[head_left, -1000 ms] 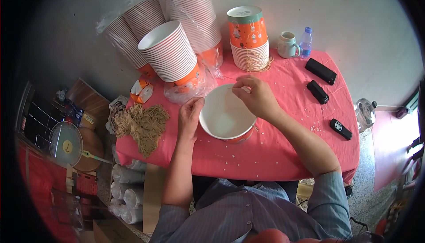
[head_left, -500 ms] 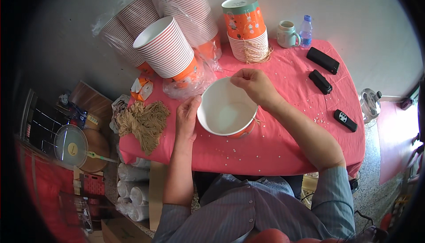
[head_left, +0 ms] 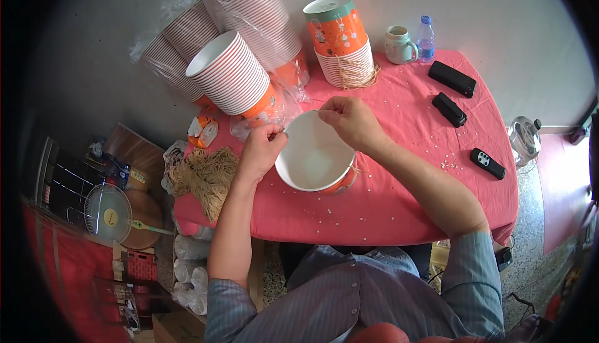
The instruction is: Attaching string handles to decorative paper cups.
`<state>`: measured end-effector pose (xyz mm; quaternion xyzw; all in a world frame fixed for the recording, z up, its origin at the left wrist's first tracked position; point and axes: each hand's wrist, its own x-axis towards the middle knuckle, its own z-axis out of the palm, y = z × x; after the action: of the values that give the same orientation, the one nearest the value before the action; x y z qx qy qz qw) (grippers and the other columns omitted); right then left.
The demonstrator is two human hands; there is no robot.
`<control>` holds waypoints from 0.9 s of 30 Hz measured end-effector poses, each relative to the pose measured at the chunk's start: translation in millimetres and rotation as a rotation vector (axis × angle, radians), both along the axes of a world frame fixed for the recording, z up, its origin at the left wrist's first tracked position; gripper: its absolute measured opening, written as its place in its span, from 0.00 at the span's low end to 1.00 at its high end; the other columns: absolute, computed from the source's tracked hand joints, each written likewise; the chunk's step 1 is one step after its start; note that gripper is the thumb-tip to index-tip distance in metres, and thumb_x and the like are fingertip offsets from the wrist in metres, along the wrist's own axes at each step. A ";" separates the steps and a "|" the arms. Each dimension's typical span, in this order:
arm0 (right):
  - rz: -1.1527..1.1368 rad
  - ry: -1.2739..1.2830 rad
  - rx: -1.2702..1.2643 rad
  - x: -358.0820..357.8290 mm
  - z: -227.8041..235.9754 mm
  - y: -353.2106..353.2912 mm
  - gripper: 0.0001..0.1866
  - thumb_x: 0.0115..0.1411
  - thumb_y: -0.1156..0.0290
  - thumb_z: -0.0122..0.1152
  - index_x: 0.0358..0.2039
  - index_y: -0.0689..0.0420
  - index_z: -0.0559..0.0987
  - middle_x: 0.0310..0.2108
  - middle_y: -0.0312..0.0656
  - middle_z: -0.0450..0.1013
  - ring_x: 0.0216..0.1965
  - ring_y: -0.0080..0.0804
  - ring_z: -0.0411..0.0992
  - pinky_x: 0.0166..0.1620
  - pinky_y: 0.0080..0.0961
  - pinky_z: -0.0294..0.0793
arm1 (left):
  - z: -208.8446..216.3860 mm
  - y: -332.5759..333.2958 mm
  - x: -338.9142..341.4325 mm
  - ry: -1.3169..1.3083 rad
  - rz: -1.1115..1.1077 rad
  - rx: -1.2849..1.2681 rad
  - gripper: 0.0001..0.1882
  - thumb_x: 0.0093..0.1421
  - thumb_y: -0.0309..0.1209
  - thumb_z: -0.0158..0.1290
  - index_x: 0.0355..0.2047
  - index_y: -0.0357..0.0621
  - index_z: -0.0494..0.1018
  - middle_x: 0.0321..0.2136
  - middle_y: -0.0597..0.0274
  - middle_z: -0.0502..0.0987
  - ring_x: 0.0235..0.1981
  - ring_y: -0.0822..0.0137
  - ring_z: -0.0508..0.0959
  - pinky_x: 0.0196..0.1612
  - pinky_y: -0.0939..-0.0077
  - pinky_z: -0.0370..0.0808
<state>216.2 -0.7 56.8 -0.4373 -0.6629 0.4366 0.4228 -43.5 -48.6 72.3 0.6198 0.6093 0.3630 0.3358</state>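
A white-lined paper bucket (head_left: pixel 315 159) with an orange outside stands on the pink cloth, its open mouth tilted toward me. My left hand (head_left: pixel 263 148) is at its left rim, thumb and fingers pinched together. Above the far rim, my right hand (head_left: pixel 350 121) is closed in a pinch too. Whatever lies between the fingertips of either hand is too small to make out. A short bit of cord (head_left: pixel 357 169) sticks out at the bucket's right side. A bundle of tan cords (head_left: pixel 209 177) lies left of my left hand.
Behind stand a tilted bucket stack (head_left: pixel 231 71), plastic-wrapped stacks (head_left: pixel 249 15) and an upside-down stack (head_left: pixel 337 34) draped with cords. A mug (head_left: pixel 399 46), water bottle (head_left: pixel 426 40), two black cases (head_left: pixel 452 79) and a remote (head_left: pixel 486 163) sit rightward. Small white bits dot the tablecloth (head_left: pixel 412 193).
My left hand has gone from the bucket's left side up to its rim, its fingers now curled into a pinch. My right hand stays pinched near the far rim.
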 end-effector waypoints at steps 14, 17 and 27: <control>0.011 -0.041 0.056 1.0 1.1 -0.3 0.14 0.68 0.64 0.67 0.45 0.63 0.88 0.33 0.45 0.85 0.35 0.31 0.83 0.43 0.35 0.82 | -9.4 5.9 -0.7 -0.095 0.021 -0.045 0.09 0.64 0.26 0.60 0.42 0.33 0.80 0.33 0.65 0.82 0.33 0.77 0.78 0.37 0.77 0.74; 0.011 -0.044 0.047 3.0 1.9 0.1 0.14 0.68 0.64 0.67 0.45 0.62 0.88 0.34 0.46 0.85 0.36 0.33 0.84 0.43 0.36 0.82 | -3.1 -3.5 -0.6 -0.097 -0.018 -0.074 0.09 0.66 0.25 0.59 0.44 0.33 0.81 0.35 0.65 0.83 0.35 0.77 0.79 0.40 0.78 0.75; 0.071 -0.039 0.074 6.2 3.7 0.8 0.13 0.69 0.64 0.67 0.45 0.61 0.88 0.33 0.44 0.85 0.35 0.30 0.83 0.43 0.34 0.82 | -16.9 -30.2 3.1 -0.201 0.078 0.044 0.14 0.72 0.33 0.58 0.48 0.32 0.83 0.35 0.66 0.84 0.36 0.77 0.79 0.43 0.77 0.76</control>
<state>222.4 0.1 60.5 -0.4061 -0.7019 0.4178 0.4098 -40.4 -78.8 55.4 0.5631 0.5882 0.4495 0.3673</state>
